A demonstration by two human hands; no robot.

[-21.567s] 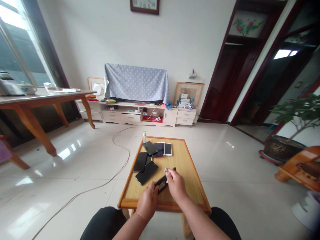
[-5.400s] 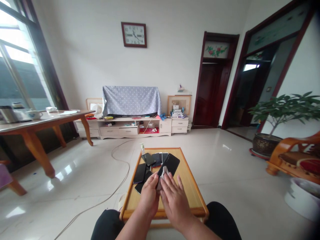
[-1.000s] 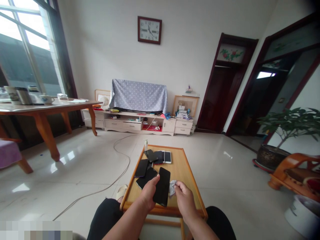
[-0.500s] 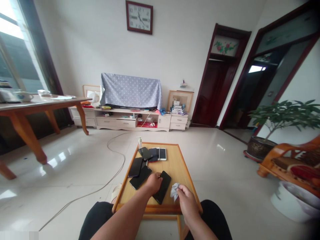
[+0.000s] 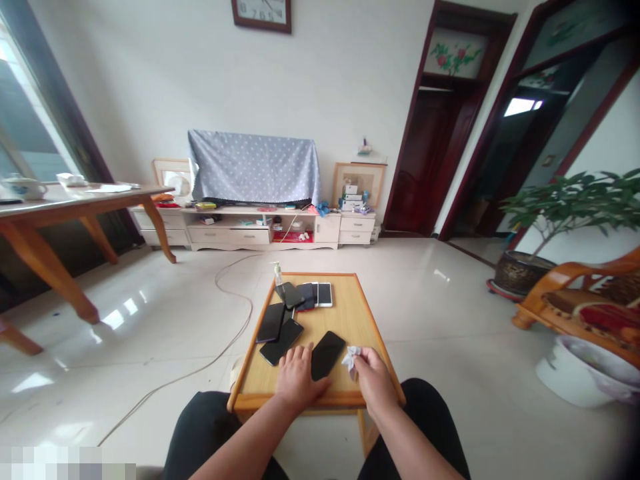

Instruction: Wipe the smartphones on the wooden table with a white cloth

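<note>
A black smartphone lies flat near the front of a small wooden table, its screen dark. My left hand rests at its lower left, fingers stretched out along the left side and thumb by the bottom edge. Pinched in my right hand, just right of the phone, is a crumpled pale tissue. Beyond my left hand lie another black phone and a dark phone with a purplish edge. Farther back, dark phones overlap beside a white-framed phone.
A clear pump bottle stands at the back left corner of the wooden table. A cable runs across the floor on the left. To the right are a white bucket, a wooden chair and a potted plant.
My left hand has shifted from the phone's upper left edge to its lower left, and its fingers have spread. My right hand still holds the tissue. The camera view has tilted down.
</note>
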